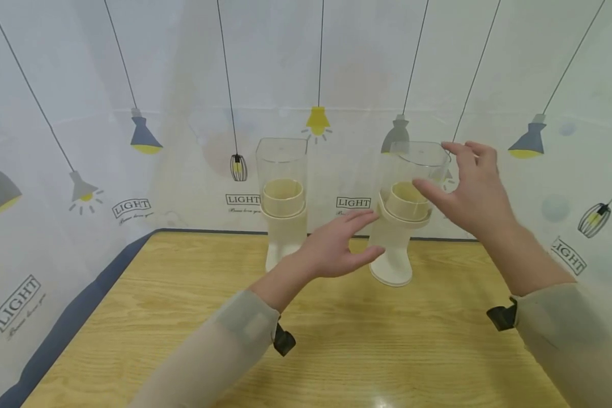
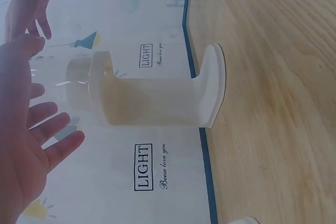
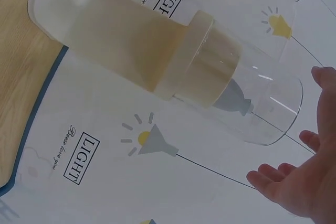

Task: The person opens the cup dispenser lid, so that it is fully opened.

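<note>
Two dispenser-like holders stand on the table, each a clear container above a cream stand. At the right one, my right hand reaches beside the clear container, thumb and fingers spread. In the right wrist view a gap separates the right hand from that container. My left hand, fingers extended and thumb apart, is at the left of the right cream stand; it holds nothing. The left wrist view shows that stand upright beyond the left hand. The left holder is partly behind my left hand and wrist.
The wooden table has a dark blue edge at the back and left. A pale curtain printed with lamps and LIGHT labels hangs close behind the holders. Black straps hang from the sleeves.
</note>
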Action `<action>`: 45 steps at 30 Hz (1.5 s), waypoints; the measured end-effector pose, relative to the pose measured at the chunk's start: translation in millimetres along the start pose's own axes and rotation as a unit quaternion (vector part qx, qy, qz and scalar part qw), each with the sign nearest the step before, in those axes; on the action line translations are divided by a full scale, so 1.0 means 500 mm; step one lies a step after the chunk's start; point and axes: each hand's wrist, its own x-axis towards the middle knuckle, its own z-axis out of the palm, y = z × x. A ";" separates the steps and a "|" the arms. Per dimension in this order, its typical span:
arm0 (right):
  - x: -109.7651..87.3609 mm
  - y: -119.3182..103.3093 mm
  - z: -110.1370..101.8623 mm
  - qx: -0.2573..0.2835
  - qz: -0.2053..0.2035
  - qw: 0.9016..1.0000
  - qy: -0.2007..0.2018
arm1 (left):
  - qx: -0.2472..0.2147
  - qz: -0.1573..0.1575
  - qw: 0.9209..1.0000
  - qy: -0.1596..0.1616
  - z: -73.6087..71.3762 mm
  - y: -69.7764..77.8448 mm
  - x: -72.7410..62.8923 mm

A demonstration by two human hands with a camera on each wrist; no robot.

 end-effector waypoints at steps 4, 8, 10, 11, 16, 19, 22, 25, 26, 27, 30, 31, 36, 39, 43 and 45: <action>0.018 -0.012 0.017 -0.002 0.007 1.000 -0.011 | 0.000 -0.008 1.000 -0.002 -0.002 -0.005 0.021; 0.035 -0.020 0.034 -0.007 0.015 1.000 -0.007 | 0.002 -0.017 1.000 -0.006 -0.005 -0.009 0.041; 0.042 -0.021 0.043 -0.004 0.020 1.000 -0.006 | 0.003 -0.021 1.000 -0.006 -0.006 -0.011 0.048; 0.045 -0.021 0.048 -0.003 0.024 1.000 -0.009 | 0.003 -0.021 1.000 -0.004 -0.006 -0.012 0.052; 0.049 -0.020 0.063 -0.009 0.032 0.999 -0.014 | 0.000 -0.023 1.000 0.011 -0.001 -0.019 0.071; 0.043 -0.016 0.065 -0.017 0.022 1.000 0.001 | -0.003 -0.025 1.000 0.014 0.005 -0.023 0.083; 0.040 -0.013 0.065 -0.010 0.009 1.000 0.014 | -0.011 -0.034 0.999 0.014 0.010 -0.029 0.092; 0.038 -0.011 0.065 0.006 0.002 1.000 0.014 | -0.028 -0.047 0.998 0.012 0.017 -0.037 0.098; 0.037 -0.010 0.064 0.011 0.002 1.000 0.013 | -0.034 -0.050 0.998 0.011 0.020 -0.040 0.099; 0.036 -0.008 0.064 0.017 0.002 1.000 0.011 | -0.041 -0.053 0.998 0.011 0.023 -0.042 0.100; 0.033 -0.002 0.062 0.027 0.001 1.000 0.011 | -0.066 -0.061 0.996 0.015 0.032 -0.046 0.103; 0.031 0.000 0.061 0.032 0.000 0.999 0.013 | -0.076 -0.066 0.995 0.017 0.035 -0.047 0.104; 0.029 0.011 0.064 0.051 -0.020 0.998 0.024 | -0.121 -0.093 0.988 0.034 0.057 -0.056 0.116; 0.029 0.016 0.065 0.066 -0.029 0.997 0.027 | -0.150 -0.108 0.982 0.043 0.071 -0.061 0.129; 0.031 0.023 0.065 0.082 -0.033 0.996 0.022 | -0.186 -0.126 0.973 0.052 0.083 -0.062 0.146; 0.031 0.026 0.064 0.088 -0.035 0.995 0.020 | -0.203 -0.129 0.969 0.054 0.087 -0.063 0.153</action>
